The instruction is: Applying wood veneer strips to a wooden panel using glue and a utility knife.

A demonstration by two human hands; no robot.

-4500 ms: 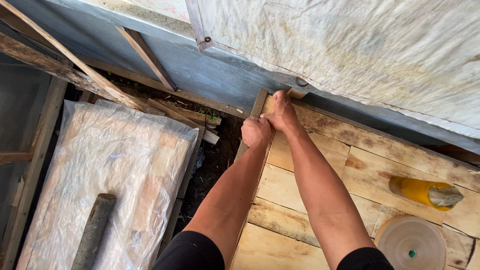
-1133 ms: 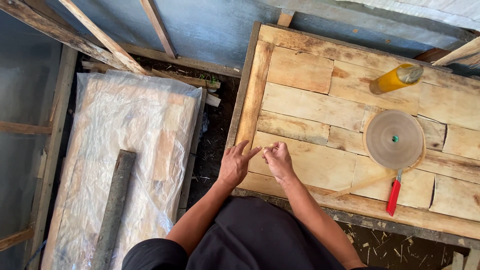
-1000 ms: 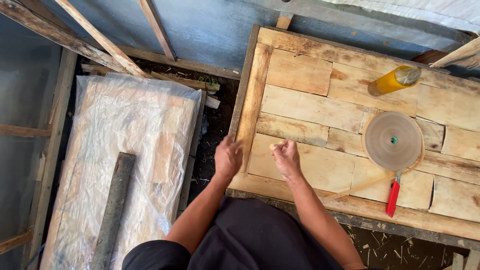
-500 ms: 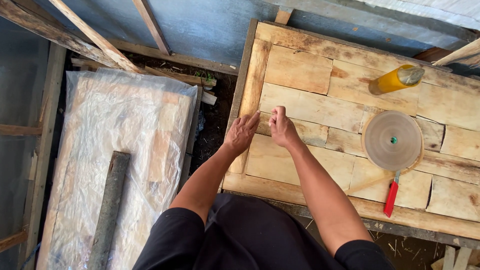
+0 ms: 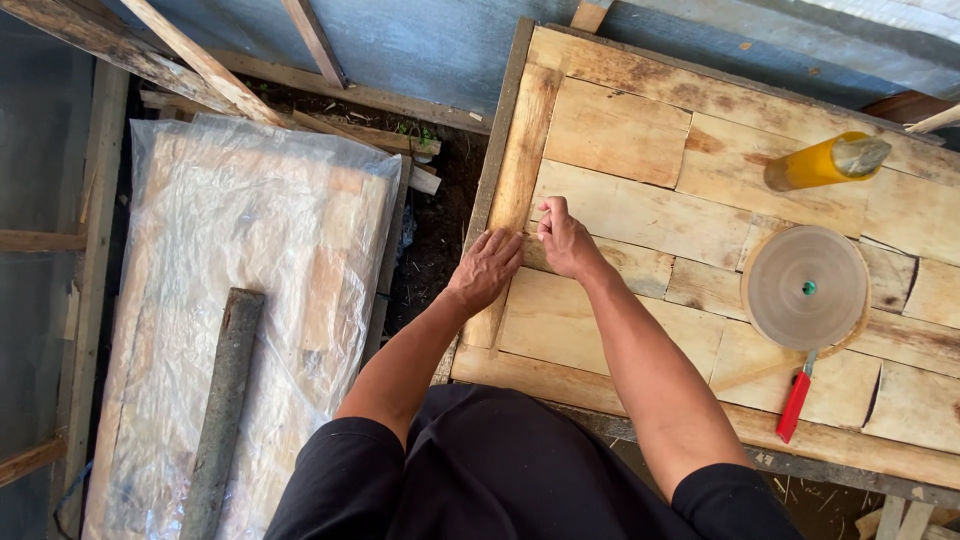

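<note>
My left hand (image 5: 487,268) lies flat, fingers spread, on a long narrow wooden strip (image 5: 518,165) that runs along the left edge of a panel of pale planks (image 5: 640,215). Just to its right, my right hand (image 5: 565,237) rests on the planks with thumb and fingertips pinched together. Whatever is between them is too small to make out. The two hands are almost touching. Both forearms reach forward from my dark clothing at the bottom of the view.
A yellow bottle (image 5: 825,160) with a grey cap lies at the panel's far right. A round greyish disc (image 5: 805,287) sits on the planks with a red-handled tool (image 5: 795,405) beneath it. Left of the panel lies a plastic-wrapped board (image 5: 300,250) with a grey post (image 5: 225,400) on it.
Both hands have slid farther up the panel's left edge, away from my body. The left hand now lies flat on the strip and the right hand is pinched.
</note>
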